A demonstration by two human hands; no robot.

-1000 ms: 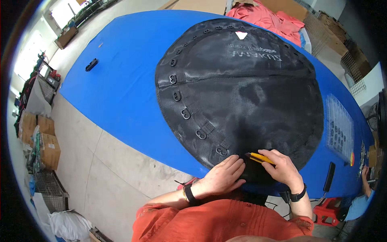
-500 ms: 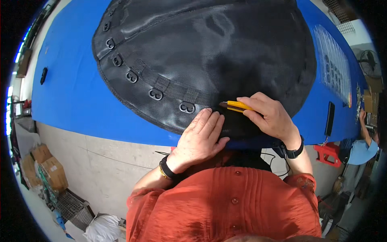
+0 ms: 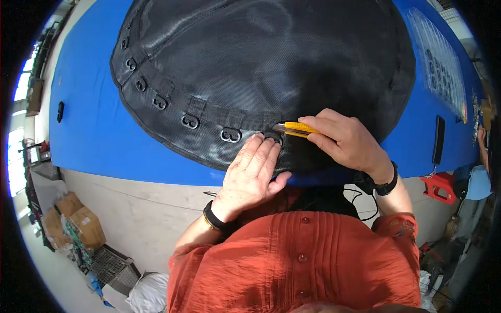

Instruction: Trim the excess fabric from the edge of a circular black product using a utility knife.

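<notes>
A large round black mesh sheet [image 3: 271, 57] lies on a blue table [image 3: 88, 125]. Its webbing rim carries several metal rings [image 3: 230, 135]. My left hand [image 3: 254, 172] lies flat on the sheet's near edge, fingertips touching a black loop [image 3: 272, 136] on the webbing. My right hand [image 3: 347, 141] grips a yellow utility knife [image 3: 293, 128], whose tip points left at that loop, right next to my left fingertips.
A black flat bar [image 3: 438, 140] and a clear sheet of small parts [image 3: 441, 68] lie on the table's right side; a small black object [image 3: 60, 111] at its left. Cardboard boxes [image 3: 73, 221] and a wire basket [image 3: 112, 267] stand on the floor. Another person's sleeve [image 3: 472, 180] shows far right.
The view has closed in on the sheet's near edge. My left hand slid forward to the black loop, and the knife tip came down to meet it.
</notes>
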